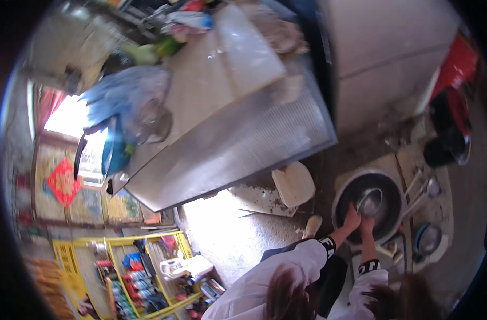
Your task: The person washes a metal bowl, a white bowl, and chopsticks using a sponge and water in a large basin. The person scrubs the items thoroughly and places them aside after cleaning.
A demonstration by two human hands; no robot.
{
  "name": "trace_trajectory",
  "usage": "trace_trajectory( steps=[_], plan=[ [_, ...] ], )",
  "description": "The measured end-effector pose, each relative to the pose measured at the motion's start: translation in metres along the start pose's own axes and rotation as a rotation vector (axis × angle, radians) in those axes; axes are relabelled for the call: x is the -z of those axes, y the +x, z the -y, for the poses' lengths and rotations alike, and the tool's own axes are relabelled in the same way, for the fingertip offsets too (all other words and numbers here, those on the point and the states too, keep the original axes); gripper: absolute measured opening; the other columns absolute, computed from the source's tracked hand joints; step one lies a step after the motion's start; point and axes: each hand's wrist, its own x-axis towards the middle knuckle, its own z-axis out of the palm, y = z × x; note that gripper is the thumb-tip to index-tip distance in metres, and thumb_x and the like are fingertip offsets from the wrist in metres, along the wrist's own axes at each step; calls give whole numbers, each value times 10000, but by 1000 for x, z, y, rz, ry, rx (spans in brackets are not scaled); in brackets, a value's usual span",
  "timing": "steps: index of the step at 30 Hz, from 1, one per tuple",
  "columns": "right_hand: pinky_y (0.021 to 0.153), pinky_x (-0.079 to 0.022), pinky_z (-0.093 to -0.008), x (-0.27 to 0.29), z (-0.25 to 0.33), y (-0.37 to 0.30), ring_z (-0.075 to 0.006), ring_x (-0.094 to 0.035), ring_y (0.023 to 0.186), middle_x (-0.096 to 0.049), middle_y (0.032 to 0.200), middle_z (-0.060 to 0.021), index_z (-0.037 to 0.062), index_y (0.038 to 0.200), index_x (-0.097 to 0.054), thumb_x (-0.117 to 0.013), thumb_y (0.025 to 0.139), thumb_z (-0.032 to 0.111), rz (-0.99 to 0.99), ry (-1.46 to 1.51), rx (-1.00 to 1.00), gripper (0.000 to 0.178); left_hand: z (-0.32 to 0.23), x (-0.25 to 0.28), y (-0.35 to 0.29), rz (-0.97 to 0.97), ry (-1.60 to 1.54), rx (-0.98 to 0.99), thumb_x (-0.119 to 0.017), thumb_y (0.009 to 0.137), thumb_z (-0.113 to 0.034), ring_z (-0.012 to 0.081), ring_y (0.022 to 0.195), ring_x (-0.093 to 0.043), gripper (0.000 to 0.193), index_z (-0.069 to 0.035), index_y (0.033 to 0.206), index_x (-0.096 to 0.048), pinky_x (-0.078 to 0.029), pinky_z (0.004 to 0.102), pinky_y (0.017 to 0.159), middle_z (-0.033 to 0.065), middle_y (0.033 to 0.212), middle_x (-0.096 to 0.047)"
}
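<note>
Head view looks down past a long ribbed steel-topped counter (238,133) to a wide dark round metal basin (368,209) on the ground, low enough that both arms reach down into it. Inside it, tilted, sits a small shiny steel bowl (369,201). Left hand (352,218) grips its rim, fingers curled closed, steadying it; right hand (367,224) touches it below, its finger spread too blurred to tell.

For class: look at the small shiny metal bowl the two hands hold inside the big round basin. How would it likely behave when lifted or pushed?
The small metal bowl looks thin and rigid, so probably light and stiff. Its glossy surface, held in the basin, may be slippery if wet. Its rounded shape suggests it could rock or tip when the left hand or right hand pushes it.
</note>
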Motion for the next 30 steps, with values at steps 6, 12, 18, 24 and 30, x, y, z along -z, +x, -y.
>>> trace_trajectory(
  steps=[6,12,18,24,30],
  plan=[
    [837,-421,-487,0,60,-47,-392,-561,980,-558,1079,-295,-47,1065,-563,-472,884,221,-81,-80,-40,337,32,3,-4,-48,-59,104,-463,795,-123,430,1068,-517,649,44,1369,-212,-411,449,938,348,1138,-503],
    [953,-383,-428,-9,-24,5,-327,-531,1068,-518,1199,-227,-12,1176,-504,-491,880,246,-97,-1122,307,393,47,17,7,-22,-75,-94,-494,781,-107,428,1136,-462,644,74,1346,-242,-356,446,990,332,1207,-459],
    [954,-402,-406,-44,-51,-1,-329,-530,1076,-485,1234,-234,-5,1234,-451,-455,862,142,-347,-674,125,400,29,20,2,-50,-30,-72,-507,811,-144,399,1179,-436,528,64,1278,-375,-348,424,1000,306,1241,-450],
    [950,-406,-411,-23,17,-17,-340,-525,1088,-467,1251,-247,-27,1250,-432,-423,855,88,-136,-883,151,411,26,36,17,94,-138,-33,-502,834,-157,312,1168,-483,429,-3,1234,-488,-364,368,989,204,1247,-513],
    [730,-472,-526,-42,92,-37,-458,-601,834,-597,905,-326,-77,1366,-74,-393,913,207,-571,-169,-97,623,56,4,28,-104,-387,267,-486,785,-38,285,1019,-568,394,93,1156,-510,-436,370,877,194,1142,-580]
  ],
)
